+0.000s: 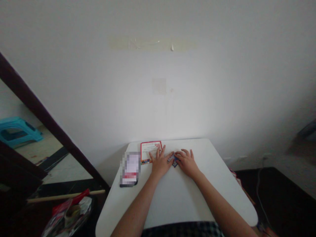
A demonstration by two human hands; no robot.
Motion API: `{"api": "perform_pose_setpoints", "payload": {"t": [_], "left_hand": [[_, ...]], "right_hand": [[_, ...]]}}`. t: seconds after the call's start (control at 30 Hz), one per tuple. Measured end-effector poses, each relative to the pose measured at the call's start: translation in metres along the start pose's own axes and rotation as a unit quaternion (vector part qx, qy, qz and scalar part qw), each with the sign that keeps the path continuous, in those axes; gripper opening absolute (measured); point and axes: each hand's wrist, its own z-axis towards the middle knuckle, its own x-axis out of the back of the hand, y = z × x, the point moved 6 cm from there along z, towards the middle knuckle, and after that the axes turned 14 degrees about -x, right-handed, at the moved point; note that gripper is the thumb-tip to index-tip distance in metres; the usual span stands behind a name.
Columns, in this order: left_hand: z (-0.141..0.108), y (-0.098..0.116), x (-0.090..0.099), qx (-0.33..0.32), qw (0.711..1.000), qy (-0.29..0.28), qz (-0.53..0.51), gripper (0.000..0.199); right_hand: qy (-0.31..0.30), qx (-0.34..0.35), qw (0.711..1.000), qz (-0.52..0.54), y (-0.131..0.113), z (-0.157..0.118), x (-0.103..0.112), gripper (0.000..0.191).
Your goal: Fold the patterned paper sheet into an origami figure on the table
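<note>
My left hand lies on the white table with its fingers spread, some of them over a red-edged printed card. Its thumb reaches a small dark blue-and-grey flat piece, whose kind is too small to make out. From the other side my right hand meets it, thumb and forefinger bent onto a second small dark blue piece, the outer fingers stretched away. The two pieces touch or overlap at an angle; the fingers partly cover them.
A phone, blurred out, lies left of the card. The table stands against a pale wall. On the left are a dark-framed mirror showing a blue stool, and a bag of odds and ends on the floor.
</note>
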Motion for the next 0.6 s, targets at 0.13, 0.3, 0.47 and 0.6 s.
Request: {"api": "perform_pose_setpoints", "payload": {"t": [0.13,0.3,0.47,0.6], "left_hand": [[-0.0015,0.0006,0.0031,-0.002,1.000,0.011,0.002,0.043],[-0.0036,-0.0004,0.0071,0.002,1.000,0.016,-0.005,0.042],[-0.0046,0.0006,0.0059,-0.004,1.000,0.012,-0.001,0.039],[-0.0064,-0.0024,0.0033,0.022,1.000,0.003,-0.001,0.040]], "right_hand": [[-0.003,-0.001,1.000,-0.001,0.0008,0.0008,-0.0021,0.038],[-0.006,-0.001,1.000,-0.009,-0.0013,-0.0001,-0.0013,0.037],[-0.007,0.008,1.000,0.000,-0.0027,-0.0004,-0.0012,0.038],[-0.011,0.000,1.000,-0.005,-0.0022,0.0003,-0.0020,0.038]]}}
